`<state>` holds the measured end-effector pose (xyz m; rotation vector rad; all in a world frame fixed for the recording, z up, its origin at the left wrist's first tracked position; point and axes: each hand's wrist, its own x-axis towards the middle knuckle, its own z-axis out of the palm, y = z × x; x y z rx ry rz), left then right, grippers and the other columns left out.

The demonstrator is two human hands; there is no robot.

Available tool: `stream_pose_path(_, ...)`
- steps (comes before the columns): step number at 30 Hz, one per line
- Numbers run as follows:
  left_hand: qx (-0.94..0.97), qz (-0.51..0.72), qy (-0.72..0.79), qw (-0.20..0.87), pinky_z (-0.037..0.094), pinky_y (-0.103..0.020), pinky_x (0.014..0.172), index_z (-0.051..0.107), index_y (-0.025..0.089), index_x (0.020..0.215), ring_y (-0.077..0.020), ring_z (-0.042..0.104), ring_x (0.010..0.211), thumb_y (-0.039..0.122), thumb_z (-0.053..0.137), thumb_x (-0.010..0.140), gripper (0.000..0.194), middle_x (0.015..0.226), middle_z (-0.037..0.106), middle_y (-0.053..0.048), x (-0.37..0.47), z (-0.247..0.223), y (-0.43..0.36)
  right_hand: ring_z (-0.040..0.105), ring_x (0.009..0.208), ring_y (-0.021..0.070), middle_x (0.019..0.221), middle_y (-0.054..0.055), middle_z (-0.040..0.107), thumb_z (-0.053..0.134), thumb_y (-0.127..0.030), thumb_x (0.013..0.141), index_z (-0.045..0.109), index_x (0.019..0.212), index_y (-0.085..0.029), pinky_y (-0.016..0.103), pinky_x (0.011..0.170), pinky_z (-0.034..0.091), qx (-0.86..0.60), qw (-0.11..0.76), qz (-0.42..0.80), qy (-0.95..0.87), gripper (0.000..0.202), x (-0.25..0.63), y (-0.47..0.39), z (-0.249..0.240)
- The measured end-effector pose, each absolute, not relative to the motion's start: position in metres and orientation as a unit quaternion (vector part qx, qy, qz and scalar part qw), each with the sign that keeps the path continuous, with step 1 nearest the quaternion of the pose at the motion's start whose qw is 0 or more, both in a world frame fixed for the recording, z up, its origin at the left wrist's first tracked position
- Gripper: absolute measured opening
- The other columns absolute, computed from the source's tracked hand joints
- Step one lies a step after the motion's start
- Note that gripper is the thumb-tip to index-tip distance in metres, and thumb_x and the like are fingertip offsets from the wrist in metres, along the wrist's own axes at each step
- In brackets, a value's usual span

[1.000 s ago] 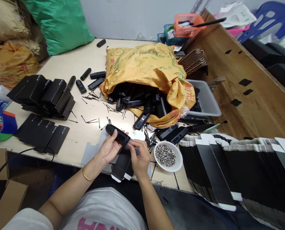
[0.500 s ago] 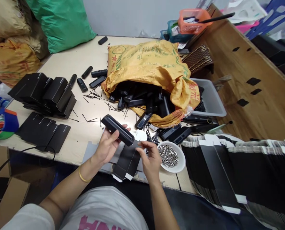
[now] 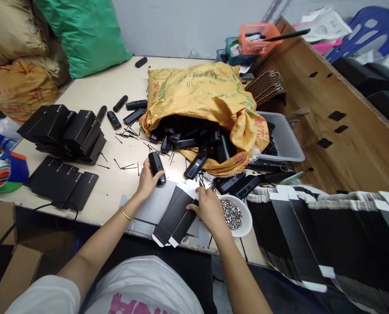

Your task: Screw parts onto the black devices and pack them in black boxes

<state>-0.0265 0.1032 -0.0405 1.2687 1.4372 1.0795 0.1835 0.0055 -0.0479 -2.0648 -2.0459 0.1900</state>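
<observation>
My left hand holds a black oblong device upright between thumb and fingers, its lower end at the table near the grey sheet. The thumb and fingers of my right hand are at the upper right edge of a flat black box blank with white flaps, which lies over the grey sheet. A white bowl of small silver metal pieces stands just right of my right hand. Behind both hands, a yellow sack lies open with many black devices inside.
Folded black boxes are stacked at left, beside a tape dispenser. Thin black sticks lie scattered in front of the sack. A row of black box blanks fills the right side, below a grey tray.
My left hand has moved slightly up with the device, which is now turned more upright. My right hand has shifted slightly right, and the box blank under it is less covered.
</observation>
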Motion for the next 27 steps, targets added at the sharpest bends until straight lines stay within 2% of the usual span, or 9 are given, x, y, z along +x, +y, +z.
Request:
stream_pose_path(2,0.582,0.430,0.582,0.371,0.030,-0.042,0.104,0.046,0.021,0.122,-0.0284,0.043,0.116,0.030,0.075,0.067,0.063,0.114,0.052,-0.012,-0.028,-0.031,0.093,0.054,0.074,0.0262,0.077,0.007,0.056,0.081,-0.038,0.059,0.054,0.087,-0.020,0.035,0.064,0.039,-0.709,0.114,0.041,-0.695,0.043,0.182,0.003,-0.048)
stream_pose_path(5,0.729,0.292,0.488,0.381,0.039,-0.043,0.093,0.053,0.025,0.117,-0.0270,0.049,0.102,0.031,0.066,0.075,0.044,0.107,0.053,-0.010,-0.023,-0.026,0.052,0.053,0.077,0.0269,0.076,0.008,0.058,0.079,-0.041,0.062,0.053,0.083,-0.021,0.037,0.068,0.037,-0.711,0.122,0.008,-0.692,0.039,0.181,0.002,-0.045)
stream_pose_path(9,0.814,0.087,0.450,0.357,0.048,-0.043,0.079,0.046,0.026,0.127,-0.0306,0.051,0.099,0.028,0.078,0.062,0.073,0.109,0.049,-0.010,-0.009,-0.039,-0.001,0.054,0.077,0.0271,0.073,0.007,0.060,0.075,-0.040,0.066,0.053,0.077,-0.020,0.039,0.072,0.033,-0.734,0.065,0.070,-0.673,0.032,0.189,0.013,-0.039)
stream_pose_path(13,0.789,0.061,0.503,0.348,0.048,-0.047,0.082,0.041,0.019,0.132,-0.0327,0.052,0.101,0.027,0.076,0.064,0.076,0.110,0.049,-0.014,-0.005,-0.044,-0.005,0.056,0.071,0.0223,0.063,0.000,0.059,0.070,-0.024,0.069,0.053,0.065,-0.019,0.034,0.071,0.032,-0.696,0.013,0.243,-0.675,0.018,0.200,0.027,-0.026)
stream_pose_path(16,0.746,0.173,0.473,0.436,0.040,-0.050,0.096,0.042,0.019,0.132,-0.0327,0.048,0.112,0.035,0.076,0.064,0.078,0.118,0.048,-0.015,-0.011,-0.029,0.006,0.055,0.076,0.0220,0.066,0.001,0.060,0.061,-0.024,0.076,0.053,0.063,-0.020,0.036,0.074,0.033,-0.665,0.109,0.264,-0.690,0.016,0.202,0.028,-0.009)
stream_pose_path(18,0.655,0.237,0.421,0.581,0.039,-0.047,0.099,0.040,0.021,0.133,-0.0292,0.049,0.114,0.048,0.068,0.071,0.073,0.120,0.050,-0.014,-0.014,-0.014,0.008,0.055,0.079,0.0216,0.073,0.002,0.061,0.058,-0.030,0.081,0.054,0.068,-0.021,0.036,0.076,0.035,-0.624,0.215,0.295,-0.691,0.016,0.200,0.025,0.003)
stream_pose_path(22,0.353,0.165,0.277,0.878,0.053,-0.037,0.073,0.054,0.009,0.116,-0.0239,0.065,0.084,0.068,0.041,0.079,0.070,0.096,0.063,-0.016,-0.010,0.003,0.000,0.054,0.072,0.0183,0.074,0.002,0.059,0.057,-0.044,0.082,0.051,0.070,-0.021,0.032,0.068,0.042,-0.468,0.380,0.489,-0.630,0.027,0.184,0.018,0.013)
stream_pose_path(24,0.265,0.200,0.275,0.902,0.053,-0.031,0.060,0.053,0.009,0.114,-0.0204,0.066,0.068,0.071,0.047,0.074,0.073,0.084,0.065,-0.014,-0.007,0.003,-0.002,0.053,0.069,0.0172,0.071,0.001,0.056,0.060,-0.045,0.080,0.049,0.071,-0.022,0.031,0.065,0.043,-0.456,0.449,0.517,-0.568,0.027,0.171,0.013,0.010)
stream_pose_path(27,0.248,0.312,0.313,0.862,0.054,-0.029,0.054,0.035,0.020,0.130,-0.0183,0.066,0.060,0.063,0.060,0.071,0.077,0.081,0.066,-0.006,-0.007,0.000,0.002,0.054,0.081,0.0179,0.086,0.002,0.057,0.065,-0.041,0.077,0.054,0.088,-0.023,0.032,0.074,0.043,-0.559,0.526,0.407,-0.496,0.024,0.149,0.005,0.002)
